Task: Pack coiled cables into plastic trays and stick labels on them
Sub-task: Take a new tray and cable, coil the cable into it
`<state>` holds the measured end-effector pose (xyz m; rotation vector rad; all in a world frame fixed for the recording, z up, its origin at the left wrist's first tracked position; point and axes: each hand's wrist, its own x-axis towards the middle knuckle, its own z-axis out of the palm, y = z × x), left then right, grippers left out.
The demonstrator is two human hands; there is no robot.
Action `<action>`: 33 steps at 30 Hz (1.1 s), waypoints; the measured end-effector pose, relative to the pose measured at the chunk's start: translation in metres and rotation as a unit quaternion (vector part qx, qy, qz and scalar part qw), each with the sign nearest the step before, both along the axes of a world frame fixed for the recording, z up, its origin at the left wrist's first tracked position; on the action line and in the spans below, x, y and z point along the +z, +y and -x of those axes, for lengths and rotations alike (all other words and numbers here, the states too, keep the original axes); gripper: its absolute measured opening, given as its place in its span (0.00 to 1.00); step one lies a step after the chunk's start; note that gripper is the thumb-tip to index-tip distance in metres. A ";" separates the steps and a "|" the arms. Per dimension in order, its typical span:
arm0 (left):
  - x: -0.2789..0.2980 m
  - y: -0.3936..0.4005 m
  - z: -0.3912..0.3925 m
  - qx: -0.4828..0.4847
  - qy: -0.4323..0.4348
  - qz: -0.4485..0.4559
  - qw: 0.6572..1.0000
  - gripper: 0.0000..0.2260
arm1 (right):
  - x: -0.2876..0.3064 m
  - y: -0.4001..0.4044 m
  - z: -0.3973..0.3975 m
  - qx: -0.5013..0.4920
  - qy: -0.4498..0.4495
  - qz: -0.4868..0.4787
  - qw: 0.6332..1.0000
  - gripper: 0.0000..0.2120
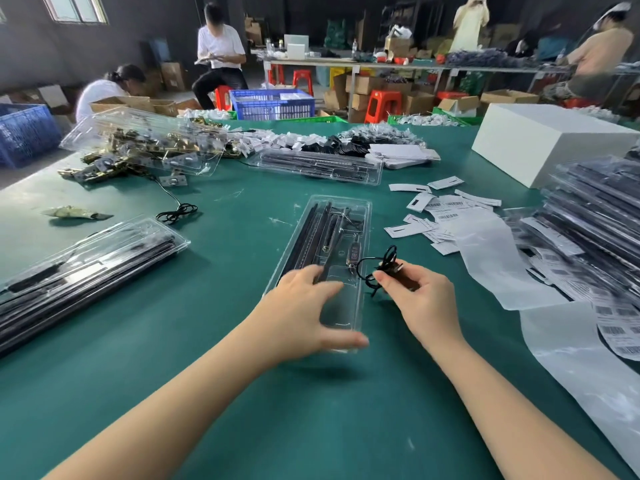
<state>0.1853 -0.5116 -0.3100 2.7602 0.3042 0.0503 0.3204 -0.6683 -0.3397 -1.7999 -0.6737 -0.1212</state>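
Note:
A clear plastic tray (360,216) lies lengthwise on the green table in front of me, with black strips and a small controller inside. My left hand (304,310) grips the tray's near end, fingers on the left rim and thumb across the front edge. My right hand (419,299) pinches a black coiled cable (379,268) just right of the tray; the cable runs to the controller in the tray. Loose white labels (436,216) lie to the right of the tray.
Filled trays are stacked at the left (79,268), far centre (322,166) and right (595,216). A white box (540,140) stands at the back right. Barcode label sheets (616,327) and white backing paper (502,265) lie at the right. Another loose cable (176,213) lies at the left.

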 end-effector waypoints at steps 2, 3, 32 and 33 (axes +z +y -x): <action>-0.009 -0.006 0.018 0.002 0.007 -0.031 0.999 0.48 | 0.000 0.001 0.001 -0.003 -0.002 0.002 1.000 0.02; -0.012 -0.007 0.021 0.004 -0.013 -0.038 0.999 0.46 | 0.000 0.002 0.001 -0.004 -0.002 0.000 1.000 0.02; -0.022 0.001 0.028 0.012 -0.164 0.104 0.981 0.20 | 0.004 -0.018 -0.003 0.091 -0.123 0.066 0.986 0.17; -0.022 0.002 0.028 0.014 -0.168 0.110 0.980 0.20 | 0.006 -0.019 -0.001 0.098 -0.162 0.090 0.978 0.16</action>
